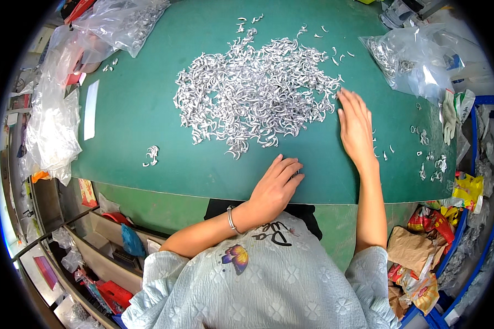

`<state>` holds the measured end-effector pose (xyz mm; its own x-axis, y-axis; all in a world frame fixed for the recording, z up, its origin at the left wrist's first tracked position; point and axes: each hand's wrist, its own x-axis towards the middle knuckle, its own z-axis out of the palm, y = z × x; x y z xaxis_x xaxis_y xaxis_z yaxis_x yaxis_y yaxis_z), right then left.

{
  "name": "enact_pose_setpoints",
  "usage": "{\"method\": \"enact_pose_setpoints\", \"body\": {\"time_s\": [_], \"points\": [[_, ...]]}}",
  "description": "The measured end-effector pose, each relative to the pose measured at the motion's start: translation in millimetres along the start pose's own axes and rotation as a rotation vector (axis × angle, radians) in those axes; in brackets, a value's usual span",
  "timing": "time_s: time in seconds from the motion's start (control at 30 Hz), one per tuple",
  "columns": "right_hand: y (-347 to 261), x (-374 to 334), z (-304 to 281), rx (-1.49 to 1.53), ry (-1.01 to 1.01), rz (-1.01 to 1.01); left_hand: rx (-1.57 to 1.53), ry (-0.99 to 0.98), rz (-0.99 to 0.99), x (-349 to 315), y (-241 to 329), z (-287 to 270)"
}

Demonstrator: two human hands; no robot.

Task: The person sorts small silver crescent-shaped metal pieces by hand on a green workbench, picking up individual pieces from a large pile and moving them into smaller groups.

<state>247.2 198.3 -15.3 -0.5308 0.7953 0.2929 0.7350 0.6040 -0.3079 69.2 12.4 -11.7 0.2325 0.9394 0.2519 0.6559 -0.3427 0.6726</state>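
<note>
A broad heap of small curved silvery metal pieces [258,88] lies in the middle of the green tabletop [148,109]. At the heap's right edge is my right hand [357,126], palm down. Its fingers stretch forward side by side, and the fingertips reach the outermost pieces. My left hand [277,183], with a metal bangle [231,219] on its wrist, rests near the table's front edge, below the heap. Its fingers are curled in, and whatever they hold, if anything, is hidden. A small separate cluster of the curved pieces [151,155] sits to the left.
Clear plastic bags [52,126] lie along the left edge beside a white strip [91,109]. Another bag of metal parts [409,60] is at the far right. Loose rings and small parts [436,167] are scattered near the right edge. An open drawer [104,247] stands below left.
</note>
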Motion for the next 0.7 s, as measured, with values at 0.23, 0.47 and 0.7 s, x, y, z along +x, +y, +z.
{"method": "enact_pose_setpoints", "body": {"time_s": [0.23, 0.47, 0.7], "points": [[-47.4, -56.6, -52.0, 0.241, -0.364, 0.085, -0.024, 0.016, -0.016, -5.0, -1.2, 0.1], [-41.3, -48.5, -31.1, 0.169, -0.203, 0.115, -0.037, 0.017, -0.023, -1.5, 3.0, 0.1], [-44.6, -57.0, -45.9, 0.304, -0.127, 0.146, -0.050, 0.036, -0.033, -3.6, 2.8, 0.5]]}}
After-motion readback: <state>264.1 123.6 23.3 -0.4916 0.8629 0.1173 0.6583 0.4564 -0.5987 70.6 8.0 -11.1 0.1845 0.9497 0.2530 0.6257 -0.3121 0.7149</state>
